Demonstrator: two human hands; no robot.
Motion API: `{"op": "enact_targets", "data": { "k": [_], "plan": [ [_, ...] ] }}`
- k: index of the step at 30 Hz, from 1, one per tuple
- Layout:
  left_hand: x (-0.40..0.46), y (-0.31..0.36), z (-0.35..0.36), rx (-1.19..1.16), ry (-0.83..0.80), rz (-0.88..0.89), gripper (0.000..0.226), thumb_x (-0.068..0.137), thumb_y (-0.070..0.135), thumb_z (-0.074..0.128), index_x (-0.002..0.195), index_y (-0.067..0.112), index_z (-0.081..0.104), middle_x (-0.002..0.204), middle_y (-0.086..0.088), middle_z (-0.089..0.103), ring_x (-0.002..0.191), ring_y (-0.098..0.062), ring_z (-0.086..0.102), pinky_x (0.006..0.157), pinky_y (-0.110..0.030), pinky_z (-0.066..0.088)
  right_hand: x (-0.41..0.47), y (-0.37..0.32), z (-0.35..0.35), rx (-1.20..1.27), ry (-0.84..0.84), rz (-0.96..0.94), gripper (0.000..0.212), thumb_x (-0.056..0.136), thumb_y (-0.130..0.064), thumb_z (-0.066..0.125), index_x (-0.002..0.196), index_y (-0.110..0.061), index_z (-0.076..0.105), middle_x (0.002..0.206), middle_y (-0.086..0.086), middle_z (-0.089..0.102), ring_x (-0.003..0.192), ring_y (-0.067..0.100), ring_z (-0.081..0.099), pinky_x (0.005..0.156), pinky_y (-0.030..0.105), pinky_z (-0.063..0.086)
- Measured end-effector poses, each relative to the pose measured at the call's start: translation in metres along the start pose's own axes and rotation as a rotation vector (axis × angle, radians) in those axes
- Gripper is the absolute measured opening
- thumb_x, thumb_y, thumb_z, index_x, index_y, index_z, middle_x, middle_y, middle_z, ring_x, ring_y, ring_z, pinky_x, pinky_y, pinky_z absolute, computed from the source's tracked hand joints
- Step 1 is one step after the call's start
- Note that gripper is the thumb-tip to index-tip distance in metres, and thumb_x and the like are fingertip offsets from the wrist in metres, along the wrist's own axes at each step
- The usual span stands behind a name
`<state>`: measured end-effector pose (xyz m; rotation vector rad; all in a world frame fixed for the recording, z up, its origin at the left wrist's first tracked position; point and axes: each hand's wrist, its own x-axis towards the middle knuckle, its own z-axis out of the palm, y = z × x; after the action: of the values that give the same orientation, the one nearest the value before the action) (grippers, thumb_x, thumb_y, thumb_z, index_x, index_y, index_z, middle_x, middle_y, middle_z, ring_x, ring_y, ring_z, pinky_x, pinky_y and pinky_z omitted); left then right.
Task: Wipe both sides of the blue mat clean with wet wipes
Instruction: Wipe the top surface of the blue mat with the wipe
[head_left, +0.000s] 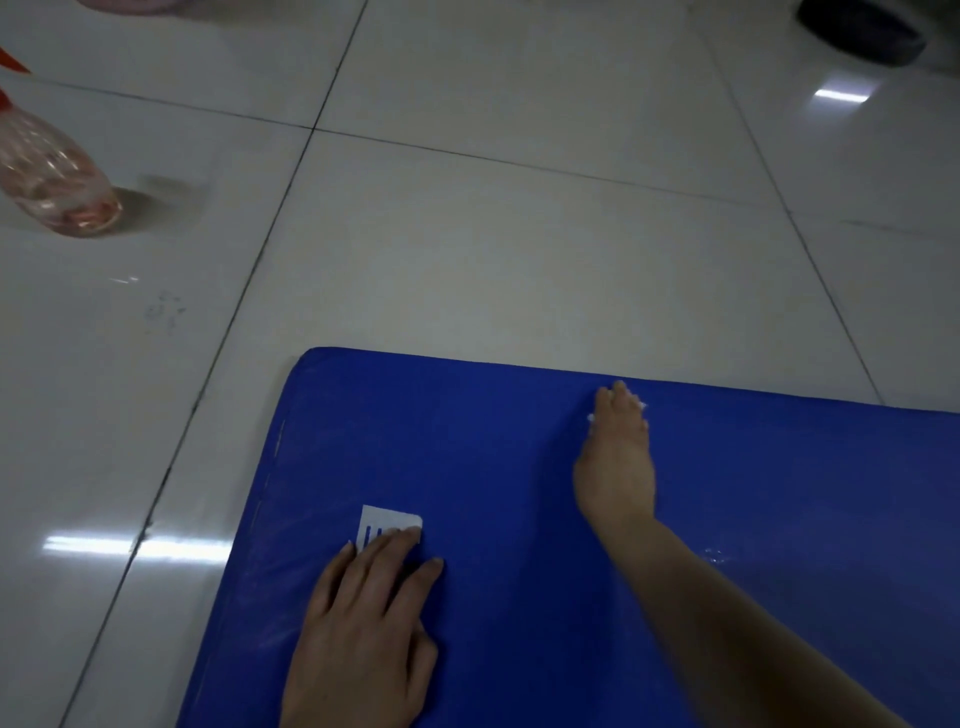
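Observation:
The blue mat lies flat on the tiled floor, filling the lower right of the view. My right hand reaches out to the mat's far edge and presses a white wet wipe flat against it; only small bits of the wipe show beside the fingers. My left hand rests flat on the mat near its left edge, fingers spread, fingertips covering part of a white label printed on the mat.
A clear pinkish plastic bottle with a red top stands on the floor at the far left. A dark round object sits at the top right. Glossy white floor tiles surround the mat.

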<state>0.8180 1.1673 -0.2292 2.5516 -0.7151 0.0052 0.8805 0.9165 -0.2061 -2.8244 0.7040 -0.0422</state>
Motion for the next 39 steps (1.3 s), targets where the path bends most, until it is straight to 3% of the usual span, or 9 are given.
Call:
{"op": "enact_targets", "data": {
  "k": [3,7,12,16,19,22,25,32,39],
  "plan": [
    [0.0,-0.002,0.001,-0.002,0.001,0.012,0.048,0.067,0.026,0.043,0.105,0.021,0.072,0.126,-0.005,0.062,0.12,-0.02,0.049,0.11,-0.036,0.02,-0.002,-0.061,0.018,0.095,-0.088,-0.272,0.055,0.092,0.001,0.041,0.145,0.0,0.028,0.154,0.019,0.021,0.143,0.035,0.017,0.118,0.039,0.017],
    [0.001,-0.004,0.002,-0.026,0.021,0.045,0.049,0.066,0.026,0.044,0.112,0.025,0.061,0.126,-0.006,0.062,0.12,-0.02,0.049,0.109,-0.036,0.022,0.008,-0.093,0.024,0.027,-0.195,-0.511,0.063,0.098,-0.002,0.037,0.151,-0.007,0.004,0.16,0.007,-0.005,0.147,0.022,-0.005,0.116,0.029,-0.009],
    [0.002,-0.002,0.001,-0.054,0.049,0.021,0.047,0.065,0.026,0.044,0.109,0.026,0.06,0.124,-0.004,0.063,0.118,-0.018,0.05,0.109,-0.036,0.023,0.031,-0.018,-0.005,-0.03,-0.144,-0.28,0.062,0.093,0.004,0.039,0.15,-0.003,0.016,0.159,0.011,0.012,0.145,0.022,0.014,0.119,0.031,0.01],
    [0.002,-0.001,0.001,-0.058,0.054,0.016,0.045,0.066,0.026,0.044,0.109,0.026,0.06,0.125,-0.003,0.063,0.118,-0.018,0.05,0.109,-0.036,0.023,0.031,0.017,-0.016,-0.043,-0.052,-0.063,0.059,0.098,-0.001,0.034,0.151,-0.007,0.01,0.159,0.006,0.009,0.147,0.018,0.008,0.119,0.028,0.004],
    [0.002,-0.002,0.001,-0.048,0.041,0.012,0.046,0.066,0.026,0.044,0.107,0.025,0.064,0.125,-0.004,0.063,0.118,-0.018,0.05,0.11,-0.035,0.021,0.021,-0.024,-0.001,0.03,-0.086,-0.208,0.058,0.095,0.0,0.038,0.149,-0.002,0.018,0.157,0.014,0.016,0.145,0.026,0.014,0.119,0.031,0.012],
    [0.002,-0.002,0.001,-0.046,0.033,0.01,0.047,0.065,0.026,0.043,0.108,0.025,0.062,0.125,-0.005,0.063,0.118,-0.019,0.049,0.11,-0.034,0.02,0.009,-0.065,0.013,0.035,-0.194,-0.482,0.065,0.094,0.006,0.037,0.151,-0.005,0.008,0.16,0.01,0.001,0.147,0.023,0.001,0.117,0.027,-0.006],
    [0.002,-0.002,0.0,-0.046,0.03,0.008,0.047,0.065,0.025,0.043,0.107,0.024,0.065,0.125,-0.005,0.062,0.118,-0.019,0.05,0.11,-0.033,0.02,0.015,-0.051,0.013,-0.029,-0.169,-0.526,0.064,0.096,0.004,0.033,0.151,-0.007,0.002,0.16,0.006,-0.006,0.147,0.019,-0.004,0.114,0.025,-0.011],
    [0.001,-0.001,0.002,-0.019,0.031,-0.002,0.045,0.067,0.027,0.043,0.104,0.022,0.07,0.126,-0.003,0.061,0.117,-0.018,0.05,0.11,-0.035,0.021,0.023,0.039,-0.023,-0.171,-0.084,-0.044,0.06,0.099,-0.004,0.031,0.151,-0.007,0.001,0.16,0.006,-0.002,0.147,0.019,0.0,0.12,0.03,0.002],
    [0.003,-0.001,-0.001,-0.025,0.039,0.011,0.047,0.065,0.027,0.044,0.109,0.025,0.062,0.125,-0.005,0.062,0.117,-0.02,0.049,0.111,-0.033,0.019,-0.008,-0.068,0.025,-0.035,-0.011,-0.533,0.071,0.088,-0.001,0.054,0.148,0.003,0.015,0.157,0.017,0.01,0.146,0.032,0.012,0.117,0.037,0.003]
  ]
}}
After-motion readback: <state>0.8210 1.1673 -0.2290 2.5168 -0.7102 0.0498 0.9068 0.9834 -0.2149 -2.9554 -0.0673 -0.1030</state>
